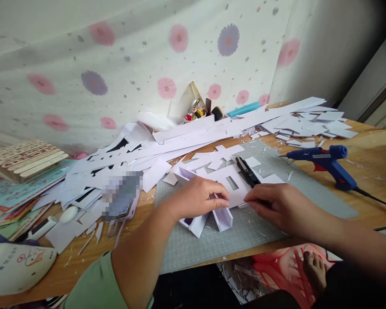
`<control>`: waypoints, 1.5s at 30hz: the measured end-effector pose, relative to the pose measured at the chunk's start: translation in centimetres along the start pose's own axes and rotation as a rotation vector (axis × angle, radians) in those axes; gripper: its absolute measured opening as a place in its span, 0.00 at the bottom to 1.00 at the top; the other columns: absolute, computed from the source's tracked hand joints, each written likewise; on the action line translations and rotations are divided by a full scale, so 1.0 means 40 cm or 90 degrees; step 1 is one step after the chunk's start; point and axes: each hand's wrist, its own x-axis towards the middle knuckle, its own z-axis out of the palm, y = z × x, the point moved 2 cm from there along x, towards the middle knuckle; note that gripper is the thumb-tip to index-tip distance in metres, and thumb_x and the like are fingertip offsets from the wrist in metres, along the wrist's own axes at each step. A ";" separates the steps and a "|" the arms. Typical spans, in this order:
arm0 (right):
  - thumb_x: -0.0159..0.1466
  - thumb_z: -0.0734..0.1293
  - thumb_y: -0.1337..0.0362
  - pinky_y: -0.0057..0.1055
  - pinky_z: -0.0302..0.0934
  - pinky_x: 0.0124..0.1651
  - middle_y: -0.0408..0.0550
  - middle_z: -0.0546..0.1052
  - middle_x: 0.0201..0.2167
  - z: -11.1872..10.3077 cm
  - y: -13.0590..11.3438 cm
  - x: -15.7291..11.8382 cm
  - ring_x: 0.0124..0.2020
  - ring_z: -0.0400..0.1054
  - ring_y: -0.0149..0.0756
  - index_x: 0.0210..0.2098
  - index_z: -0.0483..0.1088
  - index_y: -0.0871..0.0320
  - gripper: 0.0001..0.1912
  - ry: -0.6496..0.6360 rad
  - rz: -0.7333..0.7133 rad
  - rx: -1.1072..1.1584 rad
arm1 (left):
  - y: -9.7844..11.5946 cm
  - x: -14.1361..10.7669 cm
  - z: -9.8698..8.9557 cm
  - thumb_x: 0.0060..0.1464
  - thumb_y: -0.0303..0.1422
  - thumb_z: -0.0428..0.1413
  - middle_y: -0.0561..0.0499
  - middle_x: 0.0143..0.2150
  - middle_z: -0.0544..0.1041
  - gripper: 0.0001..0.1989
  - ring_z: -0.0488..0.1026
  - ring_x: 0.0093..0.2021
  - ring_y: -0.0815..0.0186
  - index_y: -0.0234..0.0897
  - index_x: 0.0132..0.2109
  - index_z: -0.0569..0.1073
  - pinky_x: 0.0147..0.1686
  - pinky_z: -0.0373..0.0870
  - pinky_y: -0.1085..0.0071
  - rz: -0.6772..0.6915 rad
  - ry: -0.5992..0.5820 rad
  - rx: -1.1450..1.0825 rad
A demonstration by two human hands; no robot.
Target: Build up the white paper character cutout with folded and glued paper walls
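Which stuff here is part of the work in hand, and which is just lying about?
Likely in the work:
- folded white pieces, by the left hand
- white sheet with rectangular cutout, by the right hand
- black tool
- cutting mat
- glue gun, maybe

Seemingly lying about:
- craft-stick stack
- scrap heap, far right

Glue gun (330,163) right of mat (180,253)

Open: right part of mat (315,191) | Obstacles: knife (247,171), glue gun (332,164) | Behind: paper heap (309,123)
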 end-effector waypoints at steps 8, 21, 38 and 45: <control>0.65 0.61 0.69 0.32 0.66 0.39 0.50 0.83 0.34 -0.001 0.001 0.004 0.34 0.75 0.38 0.37 0.80 0.56 0.14 -0.032 0.014 -0.030 | -0.005 0.002 0.000 0.60 0.32 0.59 0.51 0.41 0.85 0.07 0.81 0.41 0.67 0.39 0.42 0.81 0.43 0.73 0.73 0.020 -0.037 -0.026; 0.63 0.64 0.70 0.30 0.57 0.36 0.51 0.83 0.37 -0.016 -0.026 0.021 0.36 0.74 0.39 0.41 0.81 0.57 0.13 -0.116 0.029 -0.119 | -0.022 0.009 -0.019 0.60 0.38 0.58 0.54 0.40 0.86 0.09 0.83 0.40 0.65 0.45 0.41 0.83 0.43 0.78 0.75 0.034 -0.016 0.073; 0.61 0.65 0.73 0.30 0.52 0.29 0.50 0.83 0.33 -0.012 -0.028 0.011 0.29 0.69 0.34 0.39 0.81 0.59 0.13 -0.131 0.009 -0.042 | -0.014 0.013 -0.019 0.58 0.38 0.61 0.59 0.47 0.83 0.06 0.83 0.42 0.65 0.54 0.40 0.84 0.45 0.79 0.76 0.098 0.001 0.109; 0.61 0.66 0.72 0.29 0.52 0.29 0.49 0.84 0.34 -0.006 -0.025 0.011 0.30 0.70 0.34 0.40 0.81 0.58 0.13 -0.114 0.002 -0.043 | -0.020 0.012 -0.017 0.59 0.36 0.60 0.60 0.47 0.84 0.07 0.83 0.43 0.65 0.54 0.40 0.83 0.47 0.78 0.77 0.116 -0.004 0.101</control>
